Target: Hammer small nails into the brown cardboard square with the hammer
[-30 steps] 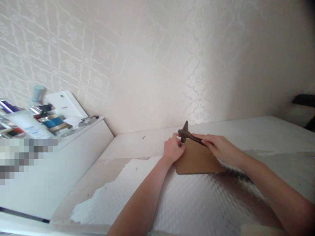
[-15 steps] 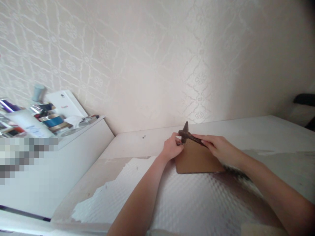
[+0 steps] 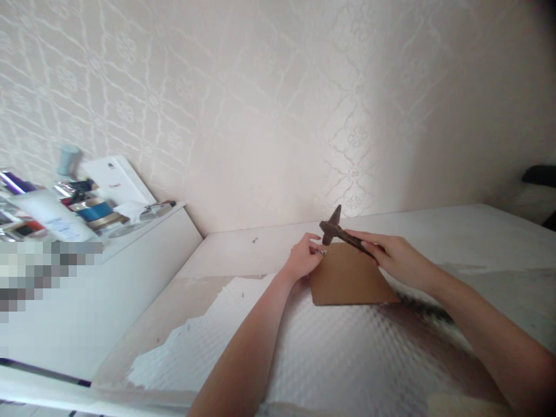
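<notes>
My right hand (image 3: 397,258) is closed round the handle of a small dark hammer (image 3: 336,229), whose head is raised a little above the far left corner of a brown cardboard piece (image 3: 350,278). My left hand (image 3: 303,259) pinches a small nail (image 3: 320,252) at that corner, fingers pressed together. The cardboard lies flat on a white table (image 3: 269,246), partly over a sheet of embossed white paper (image 3: 339,353).
A patterned wall (image 3: 260,116) stands right behind the table. To the left is a white cabinet (image 3: 143,249) with bottles, a tape roll (image 3: 93,209) and other clutter on top. A dark object (image 3: 541,174) sits at the far right edge.
The hammer head has lifted up and slightly right off the cardboard corner. My left hand's fingers now show the small nail.
</notes>
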`<state>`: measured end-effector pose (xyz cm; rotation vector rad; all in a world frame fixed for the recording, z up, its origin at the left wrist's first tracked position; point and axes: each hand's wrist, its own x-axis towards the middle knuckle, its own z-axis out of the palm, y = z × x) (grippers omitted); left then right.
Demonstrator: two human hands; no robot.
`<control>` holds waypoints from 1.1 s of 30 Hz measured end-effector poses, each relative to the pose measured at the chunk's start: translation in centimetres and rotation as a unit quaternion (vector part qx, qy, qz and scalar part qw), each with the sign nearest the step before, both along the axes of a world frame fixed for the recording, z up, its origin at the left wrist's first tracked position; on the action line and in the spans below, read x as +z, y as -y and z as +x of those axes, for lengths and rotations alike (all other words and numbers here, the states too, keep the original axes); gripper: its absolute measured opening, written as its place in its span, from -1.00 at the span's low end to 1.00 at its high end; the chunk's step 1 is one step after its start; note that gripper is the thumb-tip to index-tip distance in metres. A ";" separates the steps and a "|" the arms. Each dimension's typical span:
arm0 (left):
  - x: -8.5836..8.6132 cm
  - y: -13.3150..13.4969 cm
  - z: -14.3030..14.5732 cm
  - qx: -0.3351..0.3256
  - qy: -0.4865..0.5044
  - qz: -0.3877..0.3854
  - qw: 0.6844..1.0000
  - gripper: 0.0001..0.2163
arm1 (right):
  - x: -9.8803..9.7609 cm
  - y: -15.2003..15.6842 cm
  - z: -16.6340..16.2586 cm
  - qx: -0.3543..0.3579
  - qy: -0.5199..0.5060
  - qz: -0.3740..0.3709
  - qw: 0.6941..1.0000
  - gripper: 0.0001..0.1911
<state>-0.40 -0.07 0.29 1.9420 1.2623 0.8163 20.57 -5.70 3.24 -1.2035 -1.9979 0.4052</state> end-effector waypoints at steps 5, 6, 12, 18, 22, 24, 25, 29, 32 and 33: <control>0.2 0.1 0.1 0.004 0.029 -0.023 0.999 -0.63 | -0.1 -0.1 0.1 0.016 0.003 -0.024 1.000 -0.56; 0.2 0.1 0.1 0.005 0.035 -0.027 0.999 -0.63 | -0.1 -0.2 0.1 0.011 -0.001 -0.028 1.000 -0.56; 0.3 0.1 0.0 0.010 0.048 -0.045 0.998 -0.63 | 0.0 -0.1 0.1 -0.007 -0.025 -0.076 0.997 -0.53; 0.4 0.0 -0.1 0.007 0.056 -0.052 0.997 -0.62 | -0.1 -0.1 0.2 -0.016 -0.077 -0.150 0.986 -0.48; 0.2 -0.1 -0.1 0.010 0.055 -0.052 0.997 -0.62 | -0.4 -0.3 0.4 -0.016 -0.098 -0.183 0.978 -0.49; 0.1 -0.2 -0.1 0.010 0.054 -0.050 0.997 -0.62 | -0.5 -0.4 0.4 -0.008 -0.109 -0.197 0.974 -0.49; 0.1 -0.2 -0.1 0.009 0.053 -0.049 0.997 -0.62 | -0.5 -0.5 0.4 -0.007 -0.116 -0.200 0.973 -0.49; 0.1 -0.2 -0.2 0.005 0.045 -0.043 0.998 -0.61 | -0.6 -0.6 0.4 -0.018 -0.137 -0.214 0.967 -0.49; 0.1 -0.2 -0.2 0.007 0.039 -0.041 0.998 -0.61 | -0.6 -0.4 0.1 -0.012 -0.140 -0.247 0.959 -0.50; 0.1 -0.3 -0.3 0.007 0.038 -0.042 0.998 -0.60 | -0.5 -0.3 0.0 -0.010 -0.144 -0.256 0.956 -0.50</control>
